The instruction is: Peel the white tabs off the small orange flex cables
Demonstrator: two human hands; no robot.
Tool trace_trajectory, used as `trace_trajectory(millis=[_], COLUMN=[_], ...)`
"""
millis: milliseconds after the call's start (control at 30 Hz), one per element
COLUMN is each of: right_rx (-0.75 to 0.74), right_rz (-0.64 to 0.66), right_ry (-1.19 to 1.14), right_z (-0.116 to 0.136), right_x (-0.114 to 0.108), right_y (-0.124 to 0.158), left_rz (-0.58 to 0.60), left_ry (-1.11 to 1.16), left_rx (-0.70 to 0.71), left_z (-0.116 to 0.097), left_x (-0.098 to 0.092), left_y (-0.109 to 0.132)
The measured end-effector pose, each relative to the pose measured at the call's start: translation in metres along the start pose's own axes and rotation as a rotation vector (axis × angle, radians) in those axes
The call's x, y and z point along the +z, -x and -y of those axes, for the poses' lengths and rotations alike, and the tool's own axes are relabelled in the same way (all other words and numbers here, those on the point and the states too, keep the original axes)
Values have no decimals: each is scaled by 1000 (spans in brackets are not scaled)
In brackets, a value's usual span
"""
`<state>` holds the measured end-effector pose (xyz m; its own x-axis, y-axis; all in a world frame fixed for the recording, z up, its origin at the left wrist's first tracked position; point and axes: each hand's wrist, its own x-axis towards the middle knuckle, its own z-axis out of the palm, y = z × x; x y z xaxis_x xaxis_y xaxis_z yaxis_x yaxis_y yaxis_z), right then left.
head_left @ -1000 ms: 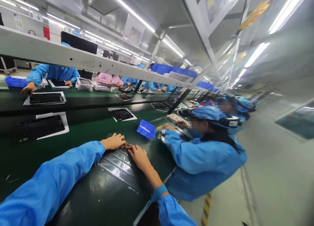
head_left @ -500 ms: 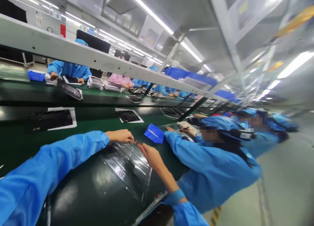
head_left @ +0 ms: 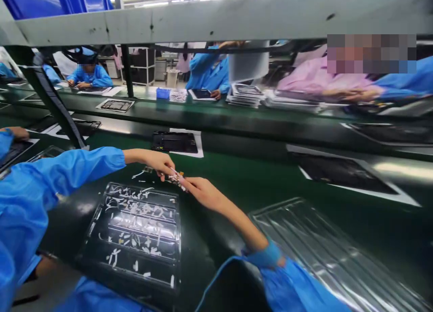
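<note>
Both hands lifted off the tray since a second ago: left hand (head_left: 158, 161) and right hand (head_left: 202, 192) met above the green belt (head_left: 243, 176), fingers pinched together on a small flex part (head_left: 176, 177). Ribbed black tray (head_left: 138, 226) now lay nearer, below.

Both hands (head_left: 182, 185) have lifted a small part (head_left: 176, 177) above the tray (head_left: 135, 226)

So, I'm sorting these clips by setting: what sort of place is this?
Likely an electronics assembly line: a long green conveyor belt, dark device panels on it, and workers in blue smocks opposite.
</note>
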<state>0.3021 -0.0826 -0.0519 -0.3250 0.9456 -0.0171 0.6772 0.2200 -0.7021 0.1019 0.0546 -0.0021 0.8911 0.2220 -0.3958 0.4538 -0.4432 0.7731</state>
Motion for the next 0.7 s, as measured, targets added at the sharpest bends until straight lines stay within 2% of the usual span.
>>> trace_trajectory(millis=[67,167,267,400,500,567,633,700], right_rx=[-20,13,99,202,256,288,315,346], right_rz=[46,94,100,31,-70,-137,-205,-288], right_ry=[19,80,164,258,294,301,305,318], right_z=[2,1,-4,-15,-24,-30,-34,-36], right_x=[16,28,31,25,16,9,3,0], right_y=[-38,-80,-107,-121,-112,-89,-49,9], left_rz=[-82,-182,-238,-228,-209,-192,-187,-210], left_ry=[47,116,152,130,66,-4,-85,-171], left_rx=[-81,-156,-198,-240,-252,-256,-253,-242], left_z=[30,67,94,111,116,118,120,124], left_x=[-2,-6,-12,-17,-18,-20,-23,-28], left_y=[31,51,46,30,23,22,24,27])
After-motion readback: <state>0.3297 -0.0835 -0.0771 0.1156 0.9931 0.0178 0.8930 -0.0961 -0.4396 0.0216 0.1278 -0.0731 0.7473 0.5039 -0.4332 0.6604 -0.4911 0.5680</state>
